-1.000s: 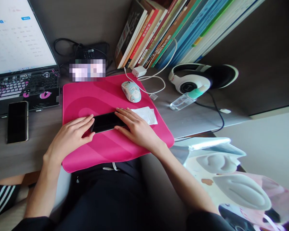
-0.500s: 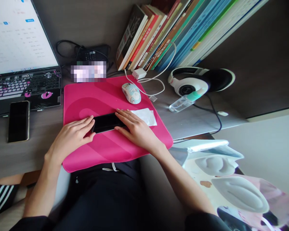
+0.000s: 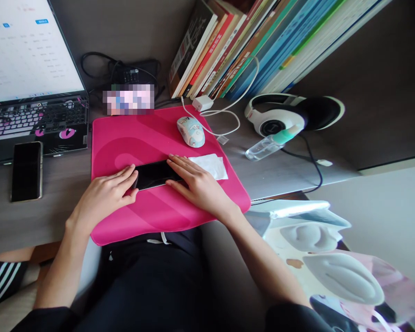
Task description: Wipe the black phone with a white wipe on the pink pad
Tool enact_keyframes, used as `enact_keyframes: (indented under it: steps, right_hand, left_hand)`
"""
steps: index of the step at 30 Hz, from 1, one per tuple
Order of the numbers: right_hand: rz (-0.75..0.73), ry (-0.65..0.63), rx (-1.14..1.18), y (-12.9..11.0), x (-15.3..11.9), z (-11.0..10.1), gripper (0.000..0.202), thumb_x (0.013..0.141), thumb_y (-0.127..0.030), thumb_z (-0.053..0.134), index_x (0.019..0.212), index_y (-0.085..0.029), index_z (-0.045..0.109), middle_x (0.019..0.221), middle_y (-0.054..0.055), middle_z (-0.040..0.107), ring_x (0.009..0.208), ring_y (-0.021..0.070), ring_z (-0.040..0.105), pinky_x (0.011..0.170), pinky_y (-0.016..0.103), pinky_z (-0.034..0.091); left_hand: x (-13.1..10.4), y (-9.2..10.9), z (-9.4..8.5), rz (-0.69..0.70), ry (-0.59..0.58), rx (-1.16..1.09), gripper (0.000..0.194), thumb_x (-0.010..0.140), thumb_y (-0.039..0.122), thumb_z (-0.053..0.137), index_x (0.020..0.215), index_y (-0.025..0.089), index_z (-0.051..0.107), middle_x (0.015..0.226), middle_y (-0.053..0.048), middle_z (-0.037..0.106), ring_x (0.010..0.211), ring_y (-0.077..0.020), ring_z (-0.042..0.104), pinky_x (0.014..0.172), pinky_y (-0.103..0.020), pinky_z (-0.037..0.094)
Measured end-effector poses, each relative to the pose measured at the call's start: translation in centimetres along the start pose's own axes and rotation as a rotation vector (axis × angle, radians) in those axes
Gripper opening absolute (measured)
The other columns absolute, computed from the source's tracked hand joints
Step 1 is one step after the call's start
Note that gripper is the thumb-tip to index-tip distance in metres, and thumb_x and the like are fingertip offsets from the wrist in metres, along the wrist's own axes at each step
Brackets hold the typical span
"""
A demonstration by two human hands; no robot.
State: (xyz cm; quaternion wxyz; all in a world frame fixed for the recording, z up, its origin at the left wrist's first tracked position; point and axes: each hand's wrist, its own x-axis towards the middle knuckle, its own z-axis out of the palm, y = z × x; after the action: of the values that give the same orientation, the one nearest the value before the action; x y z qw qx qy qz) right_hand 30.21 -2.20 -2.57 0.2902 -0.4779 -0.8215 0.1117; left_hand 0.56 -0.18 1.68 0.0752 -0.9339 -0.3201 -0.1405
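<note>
A black smartphone (image 3: 154, 174) lies sideways on the pink mouse pad (image 3: 145, 136), its glossy dark screen facing up. My left hand (image 3: 107, 189) grips its left end, fingers on the far side and thumb on the near side. Around the right end is my right hand (image 3: 197, 184), its fingers across the top and the thumb along the near edge; that end is hidden beneath the hand. Just past my right fingers, a white folded tissue or wipe (image 3: 210, 167) rests on the pad. A pale blue patterned mouse (image 3: 191, 132) sits farther back.
To the left are an open laptop (image 3: 38, 120) and a second phone (image 3: 26, 171). A row of books (image 3: 235, 50) stands behind. On the right lie a white charger (image 3: 202, 103) with its cable, headphones (image 3: 273, 122) and a clear spray bottle (image 3: 264, 147). White bags (image 3: 293, 210) are below the desk's right edge.
The camera view has shifted slightly. Both hands keep the same hold on the smartphone, and nothing on the desk has visibly moved.
</note>
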Motion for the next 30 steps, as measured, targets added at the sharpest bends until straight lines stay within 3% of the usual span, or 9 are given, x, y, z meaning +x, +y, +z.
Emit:
enact_keyframes:
  steps: [15, 20, 25, 30]
  right_hand:
    - [0.013, -0.011, 0.012, -0.04, -0.04, -0.19, 0.056, 0.11, -0.042, 0.057, 0.159, -0.016, 0.056, 0.165, 0.016, 0.055, 0.156, 0.032, 0.05, 0.13, 0.058, 0.043]
    - [0.017, -0.018, 0.011, -0.05, 0.0, -0.23, 0.055, 0.11, -0.042, 0.057, 0.159, -0.016, 0.057, 0.164, 0.017, 0.056, 0.156, 0.0316, 0.05, 0.131, 0.057, 0.043]
    - [0.034, -0.025, 0.022, -0.08, 0.0, -0.27, 0.055, 0.11, -0.042, 0.057, 0.161, -0.023, 0.054, 0.165, 0.013, 0.056, 0.156, 0.0314, 0.05, 0.13, 0.06, 0.043]
    - [0.036, -0.029, 0.027, -0.15, 0.01, -0.32, 0.055, 0.11, -0.042, 0.057, 0.16, -0.021, 0.055, 0.164, 0.015, 0.056, 0.155, 0.0323, 0.051, 0.13, 0.06, 0.042]
  left_hand:
    - [0.01, 0.1, -0.07, -0.011, 0.005, -0.031, 0.04, 0.107, 0.023, 0.053, 0.136, 0.005, 0.073, 0.147, -0.019, 0.068, 0.124, -0.0296, 0.077, 0.108, -0.043, 0.063]
    - [0.08, 0.2, -0.25, -0.052, -0.021, -0.08, 0.041, 0.106, 0.024, 0.054, 0.139, 0.008, 0.072, 0.15, -0.017, 0.066, 0.126, -0.0308, 0.076, 0.11, -0.045, 0.062]
    - [0.14, 0.32, -0.31, -0.103, -0.038, -0.144, 0.042, 0.105, 0.026, 0.055, 0.142, 0.014, 0.072, 0.152, -0.014, 0.065, 0.127, -0.0317, 0.075, 0.112, -0.049, 0.062]
    - [0.13, 0.33, -0.32, -0.099, -0.047, -0.115, 0.042, 0.105, 0.025, 0.054, 0.141, 0.012, 0.072, 0.152, -0.015, 0.065, 0.127, -0.0309, 0.075, 0.112, -0.047, 0.061]
